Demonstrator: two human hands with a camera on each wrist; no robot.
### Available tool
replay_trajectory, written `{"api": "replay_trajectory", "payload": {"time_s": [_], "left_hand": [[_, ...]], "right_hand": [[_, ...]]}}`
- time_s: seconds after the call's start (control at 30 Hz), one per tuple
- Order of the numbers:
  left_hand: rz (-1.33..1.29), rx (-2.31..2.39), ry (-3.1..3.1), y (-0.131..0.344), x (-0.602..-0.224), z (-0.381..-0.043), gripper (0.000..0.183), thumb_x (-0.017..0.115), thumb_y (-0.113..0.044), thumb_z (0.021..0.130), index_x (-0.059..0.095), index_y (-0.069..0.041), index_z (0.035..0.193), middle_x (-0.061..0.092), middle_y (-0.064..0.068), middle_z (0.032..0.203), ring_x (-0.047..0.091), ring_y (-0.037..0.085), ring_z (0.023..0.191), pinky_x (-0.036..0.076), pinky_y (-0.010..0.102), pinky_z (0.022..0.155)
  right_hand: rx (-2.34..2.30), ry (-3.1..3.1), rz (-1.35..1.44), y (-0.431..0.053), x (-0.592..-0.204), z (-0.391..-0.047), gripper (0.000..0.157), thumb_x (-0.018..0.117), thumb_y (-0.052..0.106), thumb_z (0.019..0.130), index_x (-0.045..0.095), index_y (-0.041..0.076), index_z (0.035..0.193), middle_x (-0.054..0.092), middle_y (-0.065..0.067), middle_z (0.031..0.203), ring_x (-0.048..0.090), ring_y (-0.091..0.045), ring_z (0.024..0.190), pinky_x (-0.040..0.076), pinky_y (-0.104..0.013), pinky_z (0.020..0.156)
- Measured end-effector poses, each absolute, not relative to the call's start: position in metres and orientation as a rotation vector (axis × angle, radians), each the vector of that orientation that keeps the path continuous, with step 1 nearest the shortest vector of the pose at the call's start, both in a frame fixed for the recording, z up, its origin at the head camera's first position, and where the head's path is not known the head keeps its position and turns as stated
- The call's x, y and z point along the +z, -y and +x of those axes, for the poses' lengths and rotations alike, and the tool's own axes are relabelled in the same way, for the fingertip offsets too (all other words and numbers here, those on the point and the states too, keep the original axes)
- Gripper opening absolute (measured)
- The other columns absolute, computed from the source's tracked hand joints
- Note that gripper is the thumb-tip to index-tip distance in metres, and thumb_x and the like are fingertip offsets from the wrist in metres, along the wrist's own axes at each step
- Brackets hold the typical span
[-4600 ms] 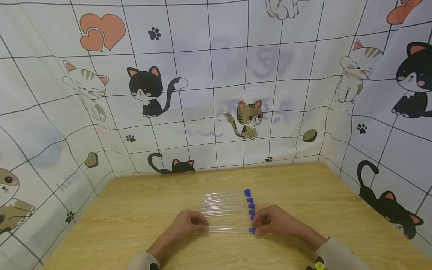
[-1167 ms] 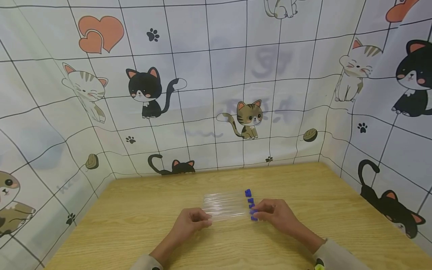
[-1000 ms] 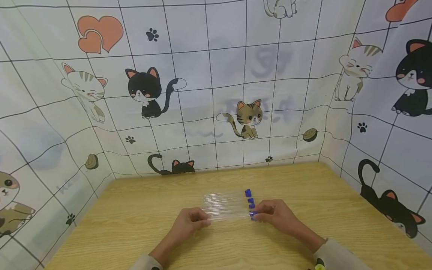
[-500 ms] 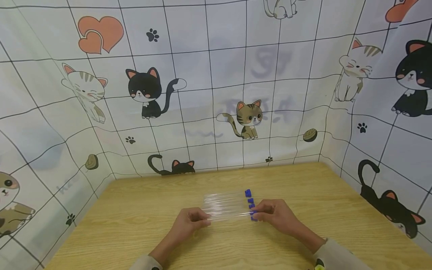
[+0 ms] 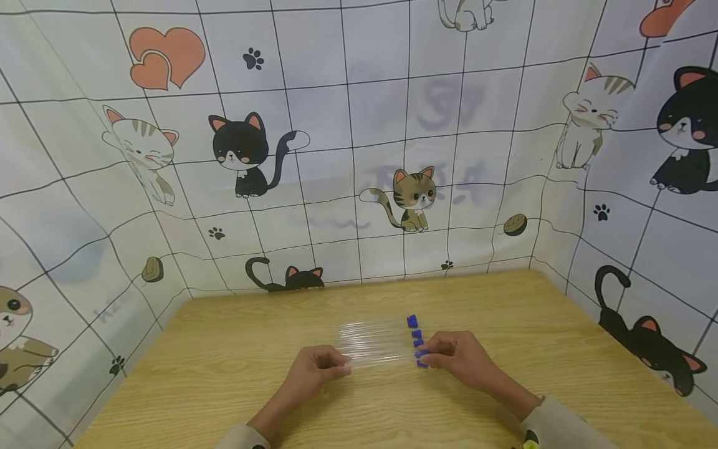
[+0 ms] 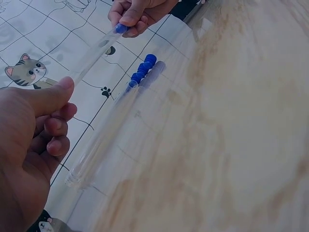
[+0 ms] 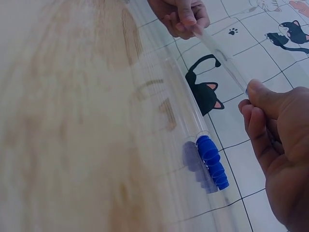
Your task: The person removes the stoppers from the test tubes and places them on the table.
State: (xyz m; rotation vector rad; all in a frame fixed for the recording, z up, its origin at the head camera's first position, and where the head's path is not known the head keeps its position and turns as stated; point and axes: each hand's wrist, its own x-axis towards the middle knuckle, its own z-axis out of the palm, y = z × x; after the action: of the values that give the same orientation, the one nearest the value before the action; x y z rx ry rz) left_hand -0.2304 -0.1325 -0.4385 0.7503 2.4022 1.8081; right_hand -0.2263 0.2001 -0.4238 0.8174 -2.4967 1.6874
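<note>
My left hand (image 5: 311, 372) pinches the left end of a clear plastic tube (image 6: 94, 57) between thumb and fingers. At the tube's other end, my right hand (image 5: 462, 358) pinches a small blue cap (image 6: 121, 28), mostly covered by the fingertips. The wrist views show this tube raised off the table. Beyond it several similar clear tubes (image 5: 370, 340) lie side by side, parallel to one another. Several blue caps (image 5: 412, 321) line up along the right ends of those tubes, close against the mouths in the right wrist view.
A light wood-grain table (image 5: 252, 324) bears everything. Behind it and along both sides hangs a white gridded cloth (image 5: 314, 156) printed with cats, hearts and paw marks. Light sleeves (image 5: 561, 424) cover the forearms.
Since the earliest frame both hands have moved farther from the front edge, up to the row's near side. Over the last second the hands barely move; the held tube's right end shifts slightly.
</note>
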Motion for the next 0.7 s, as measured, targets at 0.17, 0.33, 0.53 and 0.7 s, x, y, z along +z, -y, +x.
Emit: {"api": "replay_trajectory", "payload": {"time_s": [0.17, 0.33, 0.53, 0.7], "left_hand": [[0.75, 1.819, -2.375, 0.131, -0.422, -0.221, 0.015, 0.072, -0.001, 0.083, 0.069, 0.007, 0.095, 0.069, 0.02, 0.094, 0.063, 0.009, 0.076, 0.049, 0.022, 0.065], [0.779, 1.819, -2.385, 0.133, -0.41, -0.215, 0.013, 0.071, -0.001, 0.083, 0.07, 0.006, 0.094, 0.069, 0.021, 0.094, 0.062, 0.008, 0.075, 0.048, 0.022, 0.064], [0.789, 1.849, -2.334, 0.136, -0.411, -0.217, 0.02, 0.072, -0.002, 0.083, 0.067, 0.012, 0.096, 0.069, 0.018, 0.092, 0.062, 0.008, 0.073, 0.048, 0.021, 0.062], [0.754, 1.843, -2.309, 0.137, -0.411, -0.218, 0.018, 0.071, -0.004, 0.084, 0.068, 0.009, 0.096, 0.069, 0.015, 0.09, 0.057, 0.007, 0.067, 0.045, 0.021, 0.057]], "right_hand": [[1.7, 2.52, 0.834, -0.201, -0.424, -0.227, 0.012, 0.072, 0.022, 0.086, 0.069, 0.01, 0.09, 0.071, -0.003, 0.101, 0.068, -0.018, 0.089, 0.055, -0.033, 0.072], [1.757, 2.524, 0.908, -0.201, -0.423, -0.228, 0.013, 0.071, 0.019, 0.087, 0.069, 0.007, 0.092, 0.07, -0.006, 0.098, 0.068, -0.022, 0.088, 0.055, -0.037, 0.07], [1.769, 2.498, 1.001, -0.199, -0.419, -0.226, 0.008, 0.07, 0.01, 0.087, 0.069, 0.005, 0.094, 0.069, -0.007, 0.091, 0.068, -0.021, 0.078, 0.055, -0.036, 0.064], [1.772, 2.475, 1.067, -0.195, -0.401, -0.214, 0.005, 0.069, 0.004, 0.086, 0.069, 0.002, 0.091, 0.069, -0.01, 0.083, 0.065, -0.017, 0.069, 0.054, -0.034, 0.061]]}}
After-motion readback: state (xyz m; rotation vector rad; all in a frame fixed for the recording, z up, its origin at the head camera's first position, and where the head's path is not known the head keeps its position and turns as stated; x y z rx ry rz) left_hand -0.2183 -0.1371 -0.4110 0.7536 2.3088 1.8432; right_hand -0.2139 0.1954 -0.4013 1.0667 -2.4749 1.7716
